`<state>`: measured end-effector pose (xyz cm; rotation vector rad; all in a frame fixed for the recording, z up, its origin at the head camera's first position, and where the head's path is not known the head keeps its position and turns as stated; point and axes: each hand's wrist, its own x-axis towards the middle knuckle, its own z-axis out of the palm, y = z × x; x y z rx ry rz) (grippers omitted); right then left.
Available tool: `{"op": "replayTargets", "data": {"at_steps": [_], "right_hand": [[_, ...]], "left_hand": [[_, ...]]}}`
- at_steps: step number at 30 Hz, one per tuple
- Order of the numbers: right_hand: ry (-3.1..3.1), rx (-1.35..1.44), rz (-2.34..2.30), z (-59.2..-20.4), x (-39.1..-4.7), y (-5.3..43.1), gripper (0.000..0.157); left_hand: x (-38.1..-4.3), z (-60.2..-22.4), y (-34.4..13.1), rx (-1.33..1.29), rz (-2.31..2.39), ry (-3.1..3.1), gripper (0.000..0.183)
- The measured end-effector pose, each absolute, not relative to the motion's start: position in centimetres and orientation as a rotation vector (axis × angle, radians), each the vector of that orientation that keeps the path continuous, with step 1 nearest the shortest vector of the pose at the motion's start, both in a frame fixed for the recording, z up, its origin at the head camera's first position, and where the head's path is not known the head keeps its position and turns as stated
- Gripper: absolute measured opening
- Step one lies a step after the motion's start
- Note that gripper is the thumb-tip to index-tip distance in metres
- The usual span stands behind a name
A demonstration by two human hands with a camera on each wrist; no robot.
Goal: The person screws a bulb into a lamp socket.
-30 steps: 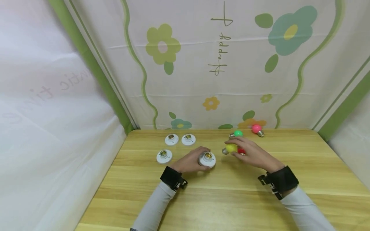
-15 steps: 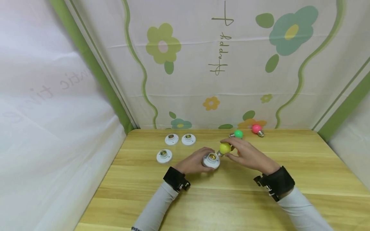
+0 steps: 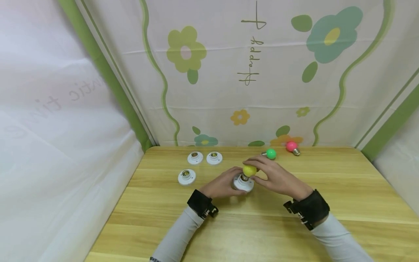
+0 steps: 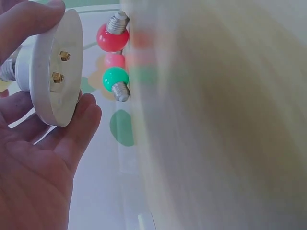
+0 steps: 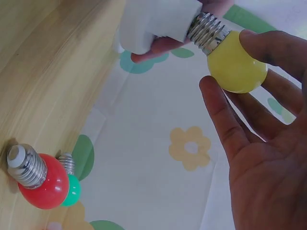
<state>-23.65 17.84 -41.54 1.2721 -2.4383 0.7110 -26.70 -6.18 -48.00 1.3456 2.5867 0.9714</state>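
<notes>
My left hand (image 3: 220, 184) grips a white lamp holder (image 3: 246, 186) by the edge of its round base, thumb on one side and fingers on the other. In the left wrist view, two brass screws (image 4: 58, 77) show on the underside of the base, which is tilted and raised off the table. With fingertips and thumb, my right hand (image 3: 278, 177) holds a yellow light bulb (image 3: 250, 170) by its globe. The bulb's silver screw base (image 5: 207, 33) sits right at the mouth of the socket, at a slant in the head view.
Three more white lamp holders (image 3: 187, 177) stand at the table's back left. Toward the back right lie a green bulb (image 3: 271, 154) and a pink bulb (image 3: 292, 146). A red bulb (image 5: 48, 182) is hidden behind my right hand in the head view. Patterned cloth (image 3: 222, 91) hangs behind the table.
My right hand has brought the yellow bulb leftward, from beside the red bulb to the socket's mouth. The left hand has shifted slightly right with the lamp holder.
</notes>
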Motion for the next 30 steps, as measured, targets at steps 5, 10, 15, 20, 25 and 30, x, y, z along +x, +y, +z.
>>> {"op": "replayTargets", "data": {"at_steps": [5, 10, 15, 20, 25, 30], "right_hand": [[-2.423, 1.293, 0.704, -41.65, -23.59, 17.53, 0.05], [-2.421, 1.294, 0.699, -41.9, -23.55, 17.34, 0.05], [-2.449, 1.273, 0.699, -42.05, -23.35, 17.23, 0.05], [-2.452, 1.261, 0.702, -42.13, -23.25, 17.19, 0.05], [-2.433, 1.277, 0.699, -42.08, -23.3, 17.19, 0.051], [-2.407, 1.278, 0.709, -42.03, -23.37, 17.17, 0.048]], "left_hand": [[-26.58, -47.86, -6.12, 1.343, 1.018, 2.567, 0.071], [-26.37, -47.7, -6.05, 1.36, 1.021, 2.569, 0.073], [-26.08, -47.51, -6.03, 1.362, 1.015, 2.581, 0.072], [-26.04, -47.55, -6.04, 1.374, 1.015, 2.586, 0.072], [-26.12, -47.64, -5.96, 1.402, 0.998, 2.593, 0.073], [-26.0, -47.54, -5.88, 1.39, 0.997, 2.593, 0.075]]}}
